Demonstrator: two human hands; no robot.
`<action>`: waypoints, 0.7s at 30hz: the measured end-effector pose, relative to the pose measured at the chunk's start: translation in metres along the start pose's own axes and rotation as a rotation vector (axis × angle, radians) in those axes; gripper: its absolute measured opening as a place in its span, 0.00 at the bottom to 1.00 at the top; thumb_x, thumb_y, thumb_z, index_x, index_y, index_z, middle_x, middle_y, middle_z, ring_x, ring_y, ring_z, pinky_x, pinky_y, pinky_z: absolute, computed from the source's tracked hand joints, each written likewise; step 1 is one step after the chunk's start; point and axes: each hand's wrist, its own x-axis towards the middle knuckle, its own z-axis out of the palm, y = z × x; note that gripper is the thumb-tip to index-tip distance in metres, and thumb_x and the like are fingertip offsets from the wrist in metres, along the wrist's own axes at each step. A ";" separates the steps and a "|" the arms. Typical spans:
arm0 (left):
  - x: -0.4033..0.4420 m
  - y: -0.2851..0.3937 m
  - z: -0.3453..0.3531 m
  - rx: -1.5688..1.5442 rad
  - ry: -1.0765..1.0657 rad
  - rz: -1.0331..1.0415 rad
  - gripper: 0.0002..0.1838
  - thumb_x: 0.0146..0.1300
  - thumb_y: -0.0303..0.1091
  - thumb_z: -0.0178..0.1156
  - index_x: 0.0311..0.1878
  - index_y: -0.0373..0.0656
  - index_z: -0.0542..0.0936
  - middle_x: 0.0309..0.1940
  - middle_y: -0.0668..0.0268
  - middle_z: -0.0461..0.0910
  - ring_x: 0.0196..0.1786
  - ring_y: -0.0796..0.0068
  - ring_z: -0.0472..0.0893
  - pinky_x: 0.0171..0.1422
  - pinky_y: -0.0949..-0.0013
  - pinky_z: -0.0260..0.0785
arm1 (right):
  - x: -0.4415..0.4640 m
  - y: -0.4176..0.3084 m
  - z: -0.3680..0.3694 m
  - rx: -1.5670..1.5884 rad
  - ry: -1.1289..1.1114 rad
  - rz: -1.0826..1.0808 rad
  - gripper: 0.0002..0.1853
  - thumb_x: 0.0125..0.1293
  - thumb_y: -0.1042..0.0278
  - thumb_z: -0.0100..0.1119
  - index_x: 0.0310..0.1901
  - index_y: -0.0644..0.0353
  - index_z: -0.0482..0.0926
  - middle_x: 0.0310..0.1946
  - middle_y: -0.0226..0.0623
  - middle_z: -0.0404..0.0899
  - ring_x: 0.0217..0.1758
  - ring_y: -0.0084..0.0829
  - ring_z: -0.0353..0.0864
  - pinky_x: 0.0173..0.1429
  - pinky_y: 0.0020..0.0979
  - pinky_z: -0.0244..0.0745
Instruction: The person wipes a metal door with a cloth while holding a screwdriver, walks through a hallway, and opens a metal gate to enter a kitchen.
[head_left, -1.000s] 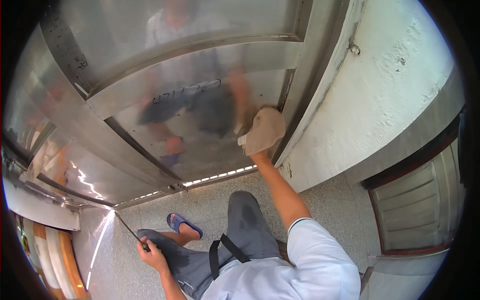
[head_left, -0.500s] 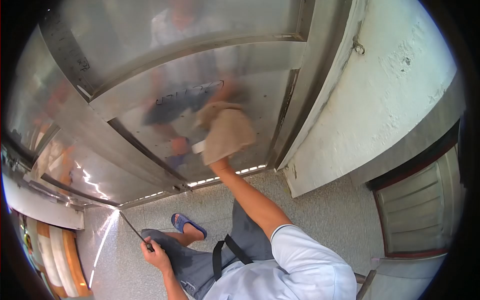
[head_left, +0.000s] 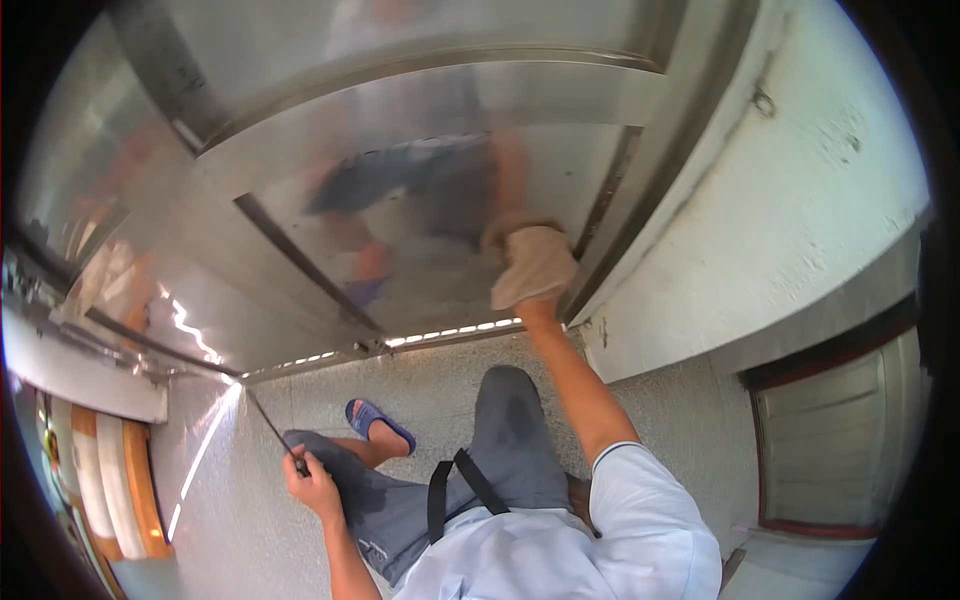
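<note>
My right hand point(head_left: 540, 308) presses a beige cloth point(head_left: 538, 265) against the lower right part of a shiny metal door point(head_left: 420, 290). The cloth hides most of the fingers. Down at the left, my left hand point(head_left: 312, 488) is closed around the dark handle of a long thin rod point(head_left: 272, 424), which looks like a screwdriver. Its far end reaches the foot of the door, near a bright gap. Reflections of a person show in the door panel.
A white wall point(head_left: 760, 210) with flaking paint borders the door on the right. Further right is a panel with a dark red frame point(head_left: 822, 528). My blue sandal point(head_left: 382, 428) rests on the speckled floor point(head_left: 430, 372). An orange-and-white object point(head_left: 110, 480) stands at the far left.
My right hand has slid the cloth rightward across the panel, towards the door's right edge. My left hand and the rod stay about where they were. The view has shifted slightly.
</note>
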 end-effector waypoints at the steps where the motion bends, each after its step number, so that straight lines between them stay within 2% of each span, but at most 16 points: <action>1: 0.000 0.000 -0.001 -0.003 -0.015 0.009 0.04 0.61 0.24 0.52 0.39 0.37 0.74 0.20 0.71 0.70 0.19 0.85 0.67 0.22 0.78 0.59 | -0.007 0.003 0.007 0.018 0.039 0.044 0.26 0.62 0.58 0.52 0.61 0.58 0.66 0.60 0.46 0.65 0.67 0.44 0.59 0.69 0.43 0.51; 2: -0.001 -0.001 -0.002 0.000 0.010 -0.004 0.04 0.61 0.24 0.52 0.39 0.37 0.74 0.20 0.71 0.70 0.19 0.85 0.67 0.22 0.78 0.59 | -0.013 -0.001 0.021 0.035 0.027 0.025 0.26 0.62 0.58 0.52 0.61 0.58 0.66 0.60 0.46 0.65 0.67 0.44 0.59 0.69 0.43 0.51; 4: -0.002 -0.005 0.000 0.000 -0.008 -0.005 0.04 0.60 0.23 0.53 0.39 0.37 0.74 0.20 0.70 0.70 0.20 0.85 0.68 0.23 0.78 0.60 | -0.011 -0.019 0.036 0.043 0.241 0.138 0.25 0.62 0.58 0.52 0.59 0.60 0.67 0.60 0.47 0.66 0.64 0.45 0.62 0.69 0.43 0.52; 5: -0.002 -0.012 0.000 -0.003 0.000 -0.008 0.05 0.59 0.22 0.53 0.39 0.37 0.75 0.20 0.71 0.70 0.21 0.85 0.68 0.25 0.78 0.60 | -0.009 -0.029 0.046 0.056 0.233 0.121 0.25 0.62 0.58 0.52 0.59 0.60 0.67 0.60 0.47 0.66 0.64 0.45 0.62 0.69 0.43 0.52; 7: -0.002 -0.020 0.000 0.041 0.025 0.015 0.05 0.59 0.22 0.53 0.38 0.37 0.75 0.20 0.71 0.70 0.21 0.85 0.67 0.25 0.77 0.59 | 0.000 -0.085 0.054 0.272 0.043 0.349 0.23 0.62 0.61 0.52 0.58 0.61 0.67 0.58 0.45 0.67 0.64 0.45 0.61 0.68 0.46 0.52; 9: -0.001 -0.021 -0.002 0.090 0.037 0.048 0.05 0.59 0.22 0.53 0.38 0.37 0.75 0.20 0.71 0.70 0.22 0.85 0.67 0.26 0.77 0.59 | -0.013 -0.112 0.113 -0.076 0.171 -0.147 0.21 0.61 0.62 0.53 0.54 0.61 0.70 0.55 0.44 0.69 0.61 0.44 0.64 0.65 0.46 0.56; 10: -0.002 -0.017 -0.002 0.070 0.035 0.035 0.04 0.59 0.22 0.54 0.38 0.37 0.75 0.21 0.71 0.71 0.23 0.85 0.67 0.27 0.77 0.59 | -0.008 -0.145 0.114 0.008 0.095 -0.238 0.22 0.60 0.60 0.54 0.54 0.60 0.70 0.56 0.43 0.69 0.61 0.44 0.64 0.65 0.46 0.57; 11: -0.003 -0.016 -0.003 0.050 0.029 0.024 0.04 0.58 0.22 0.54 0.37 0.37 0.75 0.21 0.71 0.71 0.23 0.84 0.67 0.27 0.77 0.60 | -0.015 -0.155 0.145 0.386 -0.274 -0.153 0.25 0.59 0.57 0.54 0.57 0.58 0.68 0.56 0.44 0.68 0.62 0.46 0.63 0.66 0.47 0.54; 13: -0.003 -0.018 -0.005 0.036 0.026 0.009 0.04 0.58 0.22 0.54 0.37 0.37 0.75 0.22 0.70 0.72 0.24 0.84 0.67 0.28 0.77 0.60 | 0.011 -0.237 0.093 0.253 -0.122 -0.157 0.28 0.62 0.53 0.51 0.61 0.57 0.66 0.60 0.45 0.66 0.66 0.42 0.61 0.69 0.43 0.52; 14: -0.004 -0.019 -0.004 0.015 0.024 -0.004 0.04 0.58 0.22 0.54 0.37 0.37 0.75 0.23 0.70 0.72 0.24 0.84 0.68 0.28 0.76 0.60 | 0.009 -0.245 0.094 0.252 -0.123 -0.149 0.28 0.62 0.53 0.51 0.61 0.57 0.66 0.60 0.45 0.66 0.66 0.42 0.61 0.69 0.43 0.52; 15: -0.005 -0.021 -0.005 0.019 0.017 0.000 0.04 0.58 0.22 0.54 0.37 0.37 0.75 0.23 0.70 0.72 0.24 0.84 0.68 0.28 0.76 0.60 | 0.007 -0.251 0.095 0.255 -0.156 -0.258 0.29 0.61 0.52 0.51 0.62 0.56 0.65 0.61 0.45 0.65 0.67 0.42 0.59 0.70 0.43 0.50; 16: -0.004 -0.023 -0.005 0.020 0.025 0.010 0.05 0.58 0.22 0.54 0.38 0.37 0.75 0.24 0.69 0.73 0.25 0.83 0.68 0.29 0.77 0.61 | 0.010 -0.254 0.094 0.258 -0.182 -0.370 0.30 0.61 0.51 0.51 0.63 0.55 0.64 0.62 0.45 0.64 0.68 0.42 0.57 0.71 0.42 0.49; 18: -0.003 -0.025 -0.003 0.017 0.044 0.017 0.05 0.58 0.22 0.54 0.38 0.37 0.75 0.25 0.69 0.73 0.25 0.83 0.68 0.30 0.77 0.61 | 0.014 -0.237 0.090 0.356 -0.243 -0.300 0.31 0.61 0.52 0.50 0.65 0.54 0.62 0.65 0.44 0.60 0.69 0.43 0.55 0.72 0.43 0.47; 20: -0.004 -0.024 -0.002 0.029 0.058 0.023 0.06 0.58 0.22 0.54 0.38 0.37 0.76 0.25 0.68 0.73 0.26 0.82 0.69 0.30 0.76 0.62 | 0.019 -0.203 0.098 0.233 -0.380 -0.507 0.31 0.62 0.52 0.49 0.66 0.54 0.59 0.65 0.44 0.59 0.69 0.44 0.54 0.71 0.44 0.47; 21: -0.005 -0.026 -0.001 0.028 0.073 0.011 0.06 0.58 0.22 0.54 0.38 0.37 0.76 0.25 0.68 0.73 0.26 0.82 0.69 0.30 0.76 0.62 | 0.021 -0.188 0.096 0.234 -0.361 -0.457 0.30 0.62 0.52 0.49 0.65 0.54 0.61 0.64 0.44 0.61 0.68 0.44 0.56 0.71 0.45 0.48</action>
